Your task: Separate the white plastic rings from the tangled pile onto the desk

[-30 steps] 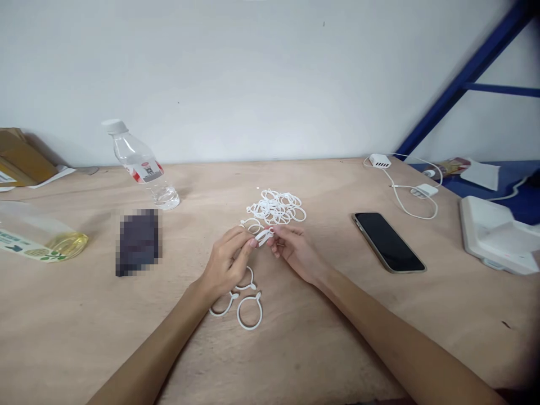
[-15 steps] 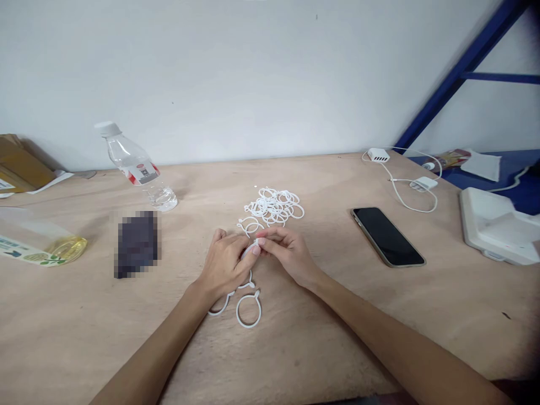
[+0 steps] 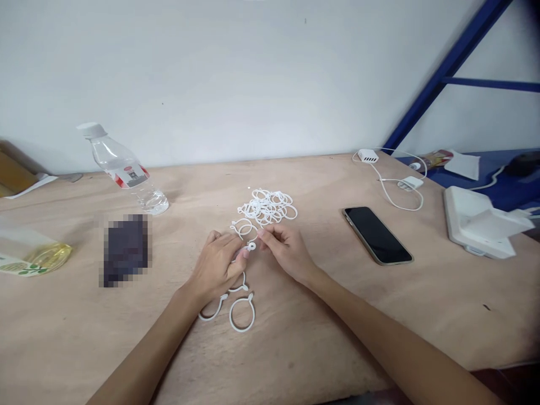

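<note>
My left hand (image 3: 220,260) is closed around a white plastic curtain ring (image 3: 252,246), whose small eyelet shows past the thumb; most of its loop is hidden by the fingers. Close by on the right, my right hand (image 3: 283,247) pinches thumb to forefinger on a thin white curved piece that looks like part of that ring. Beyond both hands lies a tangled pile of curtain rings (image 3: 266,208). Nearer to me, a separate curtain ring (image 3: 242,314) rests flat, with two more partly covered by my left hand and wrist.
At left stand a clear water bottle (image 3: 126,171), a pixelated dark item (image 3: 126,247) and a bag-like pack with yellow contents (image 3: 46,259). A phone (image 3: 377,235), a white charger with cable (image 3: 368,156) and a white device (image 3: 481,222) lie right on the wooden table (image 3: 270,360).
My fingertips have drawn slightly apart, and the held ring's eyelet now shows between them. The whole view has shifted, so the objects appear further left.
</note>
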`<action>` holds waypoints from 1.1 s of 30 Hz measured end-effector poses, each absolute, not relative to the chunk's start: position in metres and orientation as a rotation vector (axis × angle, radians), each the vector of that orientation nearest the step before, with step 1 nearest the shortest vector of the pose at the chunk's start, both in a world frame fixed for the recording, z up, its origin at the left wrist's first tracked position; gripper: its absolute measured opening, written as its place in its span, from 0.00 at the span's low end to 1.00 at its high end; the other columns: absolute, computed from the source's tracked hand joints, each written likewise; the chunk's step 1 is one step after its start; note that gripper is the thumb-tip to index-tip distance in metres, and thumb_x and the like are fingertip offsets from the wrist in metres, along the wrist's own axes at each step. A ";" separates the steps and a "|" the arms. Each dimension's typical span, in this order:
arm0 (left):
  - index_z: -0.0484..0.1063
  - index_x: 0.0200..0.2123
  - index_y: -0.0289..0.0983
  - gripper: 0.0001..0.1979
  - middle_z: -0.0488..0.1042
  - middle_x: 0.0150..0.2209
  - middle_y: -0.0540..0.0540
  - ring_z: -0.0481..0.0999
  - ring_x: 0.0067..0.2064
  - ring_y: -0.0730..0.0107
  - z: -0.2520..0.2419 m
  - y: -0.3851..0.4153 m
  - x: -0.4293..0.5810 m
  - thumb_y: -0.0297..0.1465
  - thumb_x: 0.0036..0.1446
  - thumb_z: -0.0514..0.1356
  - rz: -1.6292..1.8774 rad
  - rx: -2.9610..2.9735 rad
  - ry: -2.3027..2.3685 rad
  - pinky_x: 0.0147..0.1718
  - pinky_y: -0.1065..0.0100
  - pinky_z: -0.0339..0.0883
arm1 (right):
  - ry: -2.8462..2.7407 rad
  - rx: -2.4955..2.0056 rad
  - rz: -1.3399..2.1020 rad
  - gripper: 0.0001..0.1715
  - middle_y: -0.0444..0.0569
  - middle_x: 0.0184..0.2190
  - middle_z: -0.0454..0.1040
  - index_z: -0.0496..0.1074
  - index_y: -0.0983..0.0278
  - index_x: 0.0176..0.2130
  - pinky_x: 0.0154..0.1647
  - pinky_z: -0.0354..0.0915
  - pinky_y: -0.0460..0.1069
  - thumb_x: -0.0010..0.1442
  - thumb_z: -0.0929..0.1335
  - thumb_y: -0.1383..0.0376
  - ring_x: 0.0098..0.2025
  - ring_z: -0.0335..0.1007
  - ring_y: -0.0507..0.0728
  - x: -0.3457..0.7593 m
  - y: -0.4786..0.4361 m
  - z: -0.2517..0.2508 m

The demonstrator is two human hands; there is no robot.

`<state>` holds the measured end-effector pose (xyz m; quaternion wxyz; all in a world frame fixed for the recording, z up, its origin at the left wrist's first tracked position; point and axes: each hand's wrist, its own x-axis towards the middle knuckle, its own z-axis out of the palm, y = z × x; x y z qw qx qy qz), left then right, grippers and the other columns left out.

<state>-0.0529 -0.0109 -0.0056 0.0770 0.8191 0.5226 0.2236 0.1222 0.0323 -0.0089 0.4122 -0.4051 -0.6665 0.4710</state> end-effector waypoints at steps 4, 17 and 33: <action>0.72 0.37 0.37 0.12 0.74 0.36 0.45 0.68 0.40 0.62 0.002 -0.016 -0.052 0.34 0.61 0.50 0.638 2.582 1.540 0.40 0.59 0.54 | -1.974 -1.215 0.750 0.18 0.45 0.26 0.72 0.73 0.65 0.42 0.32 0.61 0.48 0.53 0.70 0.59 0.29 0.67 0.53 0.128 0.038 -0.016; 0.69 0.48 0.40 0.13 0.73 0.46 0.43 0.69 0.48 0.62 -0.008 -0.009 -0.058 0.31 0.62 0.51 1.097 2.287 1.682 0.49 0.58 0.62 | -2.246 -0.943 0.676 0.11 0.48 0.34 0.70 0.74 0.61 0.39 0.38 0.59 0.49 0.64 0.62 0.64 0.35 0.65 0.54 0.129 0.038 -0.020; 0.70 0.28 0.38 0.09 0.71 0.31 0.47 0.70 0.37 0.67 0.000 -0.013 -0.043 0.35 0.59 0.56 1.361 1.856 1.434 0.39 0.64 0.65 | -1.574 -0.766 1.545 0.11 0.44 0.27 0.71 0.76 0.62 0.36 0.33 0.62 0.48 0.59 0.66 0.60 0.30 0.64 0.51 0.115 0.023 -0.005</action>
